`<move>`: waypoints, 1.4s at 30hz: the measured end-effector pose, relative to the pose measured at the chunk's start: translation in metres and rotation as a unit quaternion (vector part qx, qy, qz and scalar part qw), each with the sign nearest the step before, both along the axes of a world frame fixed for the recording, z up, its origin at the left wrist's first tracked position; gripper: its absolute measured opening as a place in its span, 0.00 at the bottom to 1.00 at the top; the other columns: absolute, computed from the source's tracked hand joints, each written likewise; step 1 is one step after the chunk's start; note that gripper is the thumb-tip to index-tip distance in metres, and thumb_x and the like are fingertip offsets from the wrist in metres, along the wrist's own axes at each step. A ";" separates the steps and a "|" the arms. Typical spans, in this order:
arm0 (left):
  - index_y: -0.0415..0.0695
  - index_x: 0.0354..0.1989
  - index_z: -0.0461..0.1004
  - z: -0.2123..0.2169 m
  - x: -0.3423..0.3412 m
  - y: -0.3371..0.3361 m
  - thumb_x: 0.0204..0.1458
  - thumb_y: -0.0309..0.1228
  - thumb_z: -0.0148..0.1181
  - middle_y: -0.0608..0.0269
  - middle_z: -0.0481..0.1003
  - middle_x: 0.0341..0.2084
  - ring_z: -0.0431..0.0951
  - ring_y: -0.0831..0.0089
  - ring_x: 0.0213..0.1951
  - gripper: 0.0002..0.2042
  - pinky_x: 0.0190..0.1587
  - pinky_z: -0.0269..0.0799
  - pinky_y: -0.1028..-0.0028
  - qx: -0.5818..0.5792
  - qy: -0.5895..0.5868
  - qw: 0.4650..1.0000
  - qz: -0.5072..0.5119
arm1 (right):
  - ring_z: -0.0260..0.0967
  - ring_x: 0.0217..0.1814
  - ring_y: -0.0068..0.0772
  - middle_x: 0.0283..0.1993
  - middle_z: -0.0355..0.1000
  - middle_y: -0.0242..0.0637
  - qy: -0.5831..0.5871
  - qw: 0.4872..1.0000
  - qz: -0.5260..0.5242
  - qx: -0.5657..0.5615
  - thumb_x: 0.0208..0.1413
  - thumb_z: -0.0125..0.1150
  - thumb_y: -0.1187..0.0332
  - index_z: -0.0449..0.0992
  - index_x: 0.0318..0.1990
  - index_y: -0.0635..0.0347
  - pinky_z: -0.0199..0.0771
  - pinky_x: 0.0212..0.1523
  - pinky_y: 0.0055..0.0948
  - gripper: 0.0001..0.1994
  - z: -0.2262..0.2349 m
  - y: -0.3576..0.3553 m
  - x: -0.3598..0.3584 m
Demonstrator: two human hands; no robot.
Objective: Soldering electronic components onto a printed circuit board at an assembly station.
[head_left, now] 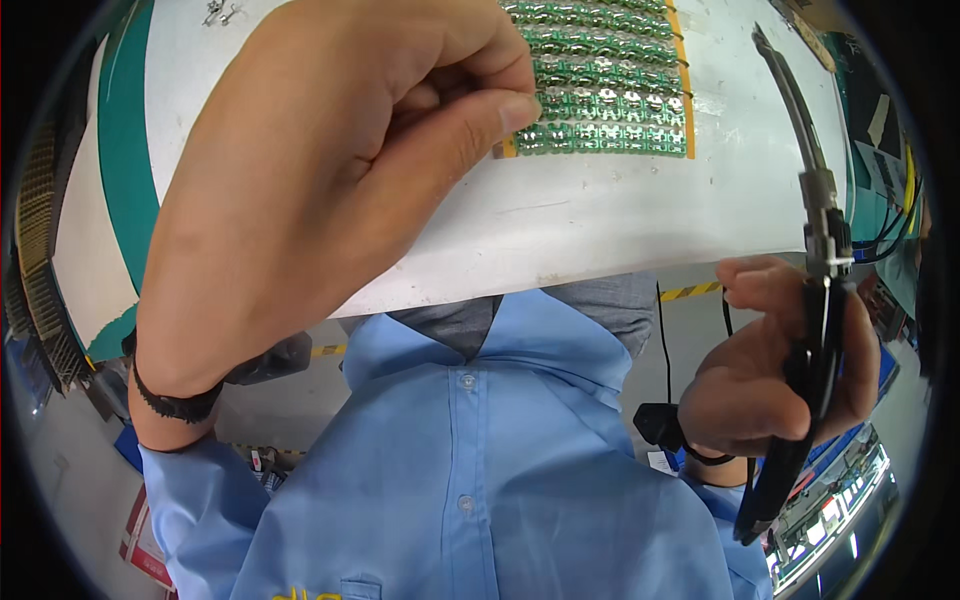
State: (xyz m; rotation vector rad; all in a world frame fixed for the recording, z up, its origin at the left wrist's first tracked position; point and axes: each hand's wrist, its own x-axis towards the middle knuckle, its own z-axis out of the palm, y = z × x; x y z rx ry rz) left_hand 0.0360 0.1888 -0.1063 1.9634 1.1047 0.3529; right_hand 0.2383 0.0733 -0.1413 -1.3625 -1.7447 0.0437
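Green and silvery, the panel of small circuit boards (pixel 610 105) lies on the white table (pixel 590 215) at about one o'clock from the middle of the view; its far end goes out of the picture, so I cannot tell its full length. Its rows run from nine to three o'clock, between two orange side strips (pixel 691 130). The left hand (pixel 330 170) is clearly the nearer one: the panel lies toward its two or three o'clock, and the thumb tip reaches to its left edge, near the lower rows. This hand is closed, with thumb and forefinger brought together in a pinch; whether some small piece is between them, I cannot tell. For the right hand (pixel 745 380), which is well apart, the same panel lies toward eleven o'clock. Its fingers are partly curled around a black-handled tool (pixel 822 320), held almost upright in the view, with the thin dark tip pointing to eleven o'clock, on the panel's three o'clock side and apart from it. Some small metal pieces (pixel 222 12) lie between ten and eleven o'clock, beyond the left hand.
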 end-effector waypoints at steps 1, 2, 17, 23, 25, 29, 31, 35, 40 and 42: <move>0.34 0.32 0.73 -0.002 0.001 -0.001 0.51 0.25 0.56 0.67 0.73 0.23 0.68 0.84 0.27 0.06 0.32 0.63 0.84 0.001 -0.001 1.000 0.004 | 0.70 0.23 0.33 0.26 0.70 0.47 0.027 0.999 0.022 0.006 0.59 0.28 0.43 0.55 0.53 0.66 0.74 0.26 0.30 0.31 -0.002 -0.002 0.003; 0.34 0.32 0.73 -0.002 0.002 -0.004 0.51 0.25 0.56 0.67 0.73 0.23 0.68 0.84 0.27 0.06 0.32 0.63 0.84 -0.001 0.000 1.000 0.006 | 0.71 0.23 0.34 0.26 0.70 0.46 0.056 0.997 0.047 0.013 0.59 0.25 0.42 0.55 0.54 0.67 0.76 0.27 0.31 0.33 -0.001 -0.003 0.005; 0.35 0.31 0.74 -0.001 -0.001 0.018 0.46 0.23 0.60 0.65 0.73 0.22 0.68 0.84 0.25 0.05 0.29 0.63 0.82 -0.033 -0.008 0.997 -0.075 | 0.73 0.36 0.42 0.30 0.73 0.50 0.116 0.933 0.280 -0.192 0.57 0.48 0.49 0.59 0.51 0.62 0.74 0.34 0.35 0.26 0.022 -0.012 0.037; 0.35 0.31 0.74 0.005 -0.003 0.013 0.45 0.22 0.61 0.64 0.73 0.22 0.68 0.84 0.25 0.06 0.29 0.63 0.82 0.001 -0.013 0.992 -0.122 | 0.73 0.35 0.42 0.34 0.72 0.55 0.134 0.936 0.272 -0.176 0.56 0.48 0.48 0.60 0.50 0.60 0.75 0.36 0.34 0.25 0.024 -0.010 0.021; 0.35 0.31 0.74 0.002 0.000 0.011 0.45 0.22 0.61 0.64 0.73 0.22 0.68 0.84 0.25 0.06 0.29 0.63 0.82 0.010 -0.020 0.990 -0.138 | 0.73 0.36 0.42 0.35 0.71 0.56 0.137 0.937 0.263 -0.182 0.56 0.49 0.48 0.60 0.50 0.59 0.75 0.36 0.33 0.25 0.024 -0.012 0.019; 0.35 0.31 0.74 -0.001 0.002 0.010 0.45 0.22 0.61 0.64 0.73 0.22 0.68 0.84 0.25 0.06 0.29 0.63 0.82 0.020 -0.025 0.989 -0.145 | 0.72 0.35 0.41 0.35 0.70 0.55 0.121 0.932 0.269 -0.209 0.55 0.50 0.48 0.60 0.51 0.58 0.75 0.37 0.32 0.25 0.028 -0.011 0.024; 0.35 0.31 0.74 -0.001 0.002 0.011 0.45 0.22 0.61 0.64 0.73 0.22 0.68 0.84 0.25 0.06 0.28 0.63 0.82 0.024 -0.030 0.988 -0.151 | 0.72 0.34 0.41 0.33 0.71 0.54 0.124 0.930 0.272 -0.213 0.55 0.50 0.48 0.61 0.50 0.58 0.75 0.36 0.31 0.25 0.030 -0.009 0.024; 0.35 0.31 0.74 -0.003 -0.002 0.008 0.44 0.22 0.61 0.64 0.73 0.22 0.68 0.84 0.25 0.06 0.28 0.63 0.82 0.028 -0.028 0.988 -0.148 | 0.72 0.32 0.40 0.30 0.71 0.53 0.121 0.923 0.295 -0.213 0.55 0.51 0.48 0.62 0.49 0.58 0.73 0.33 0.28 0.24 0.026 -0.003 0.021; 0.35 0.31 0.74 -0.008 -0.002 0.015 0.44 0.21 0.61 0.64 0.73 0.22 0.68 0.84 0.25 0.06 0.28 0.63 0.82 0.026 -0.042 0.986 -0.160 | 0.72 0.31 0.40 0.30 0.70 0.54 0.081 0.939 0.277 -0.185 0.55 0.51 0.48 0.62 0.48 0.58 0.72 0.29 0.28 0.24 0.020 0.003 0.017; 0.35 0.31 0.74 -0.001 -0.006 0.012 0.44 0.21 0.61 0.64 0.73 0.22 0.68 0.83 0.25 0.06 0.28 0.63 0.82 0.030 -0.034 0.987 -0.157 | 0.71 0.31 0.40 0.30 0.70 0.55 0.083 0.944 0.276 -0.163 0.55 0.50 0.48 0.63 0.48 0.58 0.71 0.28 0.28 0.24 0.023 0.005 0.016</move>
